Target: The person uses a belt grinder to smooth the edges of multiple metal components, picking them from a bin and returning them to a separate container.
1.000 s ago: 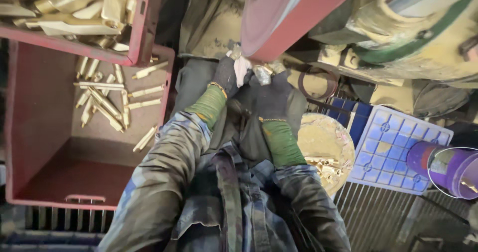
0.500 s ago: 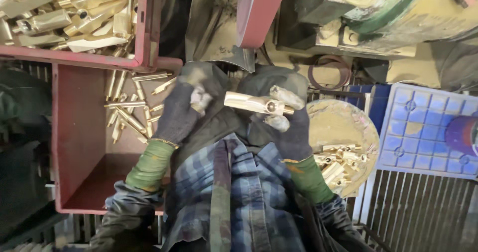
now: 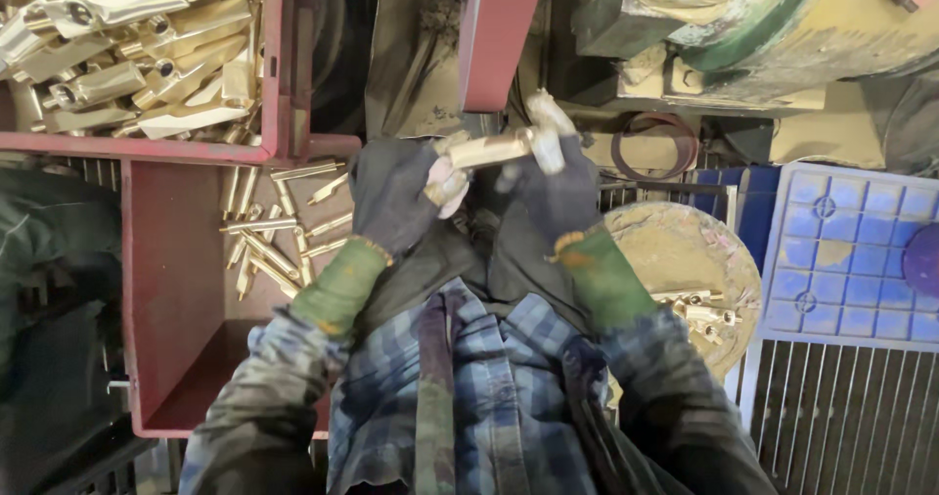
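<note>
Both hands wear dark gloves with worn pale fingertips and green cuffs. My left hand (image 3: pixel 396 194) and my right hand (image 3: pixel 553 177) hold the two ends of one brass piece (image 3: pixel 489 149), a short bar lying crosswise in front of my chest. The piece sits just below a red upright panel (image 3: pixel 499 35). My plaid sleeves fill the lower middle of the view.
A red crate (image 3: pixel 147 290) at the left holds several thin brass rods (image 3: pixel 269 241). Above it another red crate (image 3: pixel 279 84) is piled with brass parts (image 3: pixel 127 55). A round dirty tray (image 3: pixel 685 250) with a few brass pieces (image 3: pixel 699 311) is on the right, then a blue plastic grid tray (image 3: pixel 851 250). Machinery stands at the top right.
Both hands with the brass piece have moved up toward the red panel. The piece has tilted a little, its right end now higher.
</note>
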